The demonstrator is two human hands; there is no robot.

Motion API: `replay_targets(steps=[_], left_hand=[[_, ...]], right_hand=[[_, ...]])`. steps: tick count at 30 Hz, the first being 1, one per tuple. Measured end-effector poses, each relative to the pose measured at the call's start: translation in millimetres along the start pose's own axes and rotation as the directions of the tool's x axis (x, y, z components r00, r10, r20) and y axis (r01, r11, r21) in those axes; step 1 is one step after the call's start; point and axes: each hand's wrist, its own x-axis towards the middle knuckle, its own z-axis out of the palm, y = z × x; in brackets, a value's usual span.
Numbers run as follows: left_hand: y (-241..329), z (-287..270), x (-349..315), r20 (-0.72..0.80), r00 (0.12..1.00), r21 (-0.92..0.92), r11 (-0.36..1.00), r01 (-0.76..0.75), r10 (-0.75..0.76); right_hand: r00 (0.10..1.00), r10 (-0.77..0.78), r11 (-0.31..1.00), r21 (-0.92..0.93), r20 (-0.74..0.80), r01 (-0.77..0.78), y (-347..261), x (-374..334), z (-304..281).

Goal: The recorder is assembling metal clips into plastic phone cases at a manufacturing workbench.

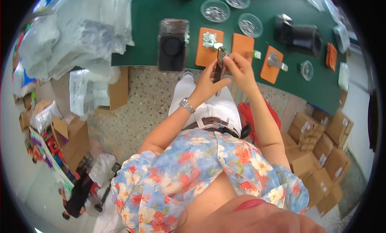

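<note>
Close in front of my body, at the table's near edge, my left hand is wrapped round a narrow dark object with shiny edges, held upright. What kind of thing it is cannot be made out. My right hand pinches at the object's upper end, where a small shiny metal part shows between the fingertips. Just beyond the hands lies an orange mat with a heap of small silvery pieces on it. A second orange mat lies to its right, partly behind my right hand.
Clear round dishes of small metal parts stand on the green table. A black case in clear plastic lies left, a black tray right. Plastic bags cover the left end. Cardboard boxes are stacked at right.
</note>
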Motion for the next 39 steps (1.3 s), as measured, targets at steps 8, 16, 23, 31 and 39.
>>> replay_targets(steps=[8, 16, 23, 31, 39], left_hand=[[12.9, 23.8, -19.5, 0.135, 0.985, -0.034, 0.993, 0.113, -0.107], [-24.3, 50.1, -16.4, -0.253, 0.933, -0.224, 0.954, 0.200, -0.255], [-44.5, 86.7, -27.4, -0.373, 0.878, -0.248, 0.944, 0.216, -0.299], [-59.6, 98.2, -29.0, -0.376, 0.888, -0.242, 0.953, 0.182, -0.265], [-53.8, 90.7, -17.3, -0.347, 0.918, -0.212, 0.969, 0.124, -0.193]], right_hand=[[0.998, 0.040, 0.984, 0.174, 0.054, -0.049, 21.8, -50.4, -21.9], [0.954, -0.200, 0.966, -0.206, -0.222, 0.155, 91.1, 4.8, -126.6], [0.953, -0.293, 0.844, -0.446, 0.081, 0.297, 85.4, 35.6, -121.5], [0.954, -0.233, 0.837, -0.461, 0.189, 0.296, 83.8, 52.1, -129.5], [0.998, 0.014, 0.999, -0.029, 0.055, -0.012, 72.8, 50.6, -142.7]])
